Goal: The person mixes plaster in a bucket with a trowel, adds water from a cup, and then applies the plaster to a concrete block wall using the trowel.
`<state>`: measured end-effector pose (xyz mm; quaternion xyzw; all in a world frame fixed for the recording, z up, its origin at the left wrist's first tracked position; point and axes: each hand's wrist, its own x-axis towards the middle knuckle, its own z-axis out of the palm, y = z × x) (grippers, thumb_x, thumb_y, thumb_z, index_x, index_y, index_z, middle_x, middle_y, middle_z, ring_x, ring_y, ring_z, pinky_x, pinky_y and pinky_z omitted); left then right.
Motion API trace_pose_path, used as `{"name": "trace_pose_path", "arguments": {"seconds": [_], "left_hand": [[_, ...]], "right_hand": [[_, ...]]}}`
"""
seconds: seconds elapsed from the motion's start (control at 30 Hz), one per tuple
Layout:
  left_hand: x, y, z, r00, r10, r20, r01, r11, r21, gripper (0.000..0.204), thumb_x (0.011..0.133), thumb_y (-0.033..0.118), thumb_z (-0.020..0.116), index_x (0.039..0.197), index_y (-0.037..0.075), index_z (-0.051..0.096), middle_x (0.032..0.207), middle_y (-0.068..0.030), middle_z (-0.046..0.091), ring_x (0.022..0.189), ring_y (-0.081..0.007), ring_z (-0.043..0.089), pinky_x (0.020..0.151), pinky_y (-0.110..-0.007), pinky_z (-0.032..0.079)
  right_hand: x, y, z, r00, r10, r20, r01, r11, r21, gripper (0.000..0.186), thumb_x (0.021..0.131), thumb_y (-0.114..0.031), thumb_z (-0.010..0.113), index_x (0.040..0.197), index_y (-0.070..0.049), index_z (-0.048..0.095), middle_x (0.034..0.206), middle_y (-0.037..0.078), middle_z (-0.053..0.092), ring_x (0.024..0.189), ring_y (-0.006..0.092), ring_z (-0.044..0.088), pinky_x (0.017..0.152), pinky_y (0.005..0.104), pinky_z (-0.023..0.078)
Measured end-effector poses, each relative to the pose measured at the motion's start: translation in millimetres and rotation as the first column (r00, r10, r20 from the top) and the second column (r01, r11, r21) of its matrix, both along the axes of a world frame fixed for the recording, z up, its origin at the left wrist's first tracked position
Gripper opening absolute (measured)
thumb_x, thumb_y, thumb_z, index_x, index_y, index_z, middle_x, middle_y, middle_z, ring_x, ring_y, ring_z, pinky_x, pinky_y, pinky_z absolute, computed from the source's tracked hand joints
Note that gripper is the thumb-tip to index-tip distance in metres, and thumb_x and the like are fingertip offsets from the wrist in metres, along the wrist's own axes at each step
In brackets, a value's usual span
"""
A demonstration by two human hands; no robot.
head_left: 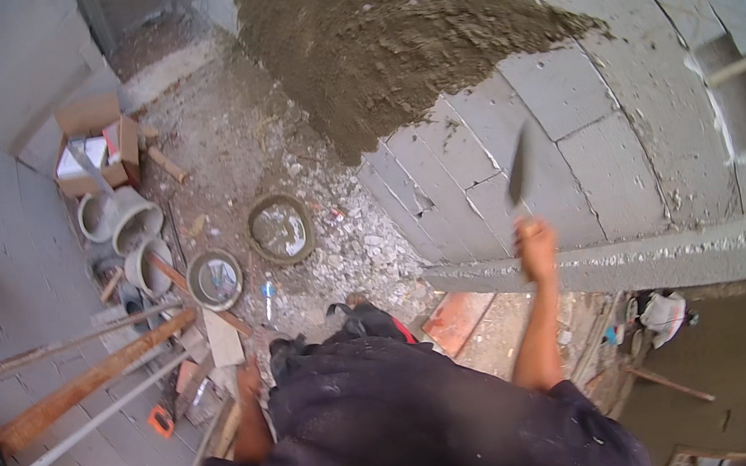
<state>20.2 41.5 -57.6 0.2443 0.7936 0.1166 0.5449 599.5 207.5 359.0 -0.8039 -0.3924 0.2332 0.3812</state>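
Observation:
My right hand is closed around the handle of a trowel, raised in front of the grey block wall. The trowel's pointed blade tilts upward, apart from any mortar as far as I can see. A broad rough patch of wet brown mortar covers the wall farther up and to the left. My left hand hangs low at my left side, beside a pale board. Its fingers are too small and blurred to read, and nothing shows clearly in it.
A mortar tub and a round bucket stand on the rubble-strewn floor. Several stacked buckets and an open cardboard box are at the left. Wooden poles lean there, near an orange-handled saw. A bottle stands close by.

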Motion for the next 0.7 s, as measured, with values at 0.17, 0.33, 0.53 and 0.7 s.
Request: {"name": "trace_pose_path", "arguments": {"seconds": [0.17,0.33,0.53,0.7], "left_hand": [[6.7,77.1,70.4,0.965,0.163,0.208,-0.208,0.953,0.220,0.063,0.092,0.048,0.062,0.123,-0.007,0.062,0.116,-0.0214,0.067,0.108,-0.0268,0.063,0.094,-0.036,0.048],[22.6,24.1,7.9,0.999,-0.003,-0.042,0.002,1.000,-0.009,0.067,0.087,0.047,0.066,0.128,-0.005,0.057,0.105,-0.0287,0.068,0.105,-0.0391,0.065,0.093,-0.042,0.050],[92.6,5.1,17.6,0.942,-0.026,-0.335,0.005,0.998,-0.064,0.077,0.085,0.049,0.067,0.139,-0.001,0.044,0.130,-0.0295,0.054,0.122,-0.0450,0.051,0.102,-0.049,0.043],[124.9,33.7,-21.4,0.865,-0.181,-0.468,0.097,0.975,-0.199,0.076,0.086,0.049,0.066,0.143,0.005,0.042,0.137,-0.0226,0.049,0.125,-0.0403,0.047,0.103,-0.051,0.039]], "right_hand": [[-68.7,-67.3,-160.8,0.955,-0.092,-0.281,0.013,0.962,-0.273,0.025,0.092,-0.022,0.056,0.088,0.001,0.062,0.060,0.001,0.052,0.047,0.0109,0.046,0.043,0.0290,0.038],[-131.4,19.6,-180.3,0.690,0.692,0.211,-0.561,0.696,-0.449,0.032,0.091,-0.028,0.063,0.106,-0.001,0.053,0.073,0.021,0.060,0.068,0.0359,0.059,0.059,0.0467,0.045],[-212.0,173.5,-343.5,0.109,0.977,0.181,-0.556,0.211,-0.804,0.031,0.093,-0.028,0.056,0.117,-0.007,0.053,0.095,0.023,0.068,0.080,0.0428,0.067,0.069,0.0538,0.053],[-256.6,249.4,-558.5,-0.093,0.961,0.262,-0.529,0.175,-0.830,0.028,0.094,-0.015,0.047,0.119,-0.005,0.056,0.107,0.018,0.068,0.097,0.0368,0.068,0.079,0.0465,0.056]]}}
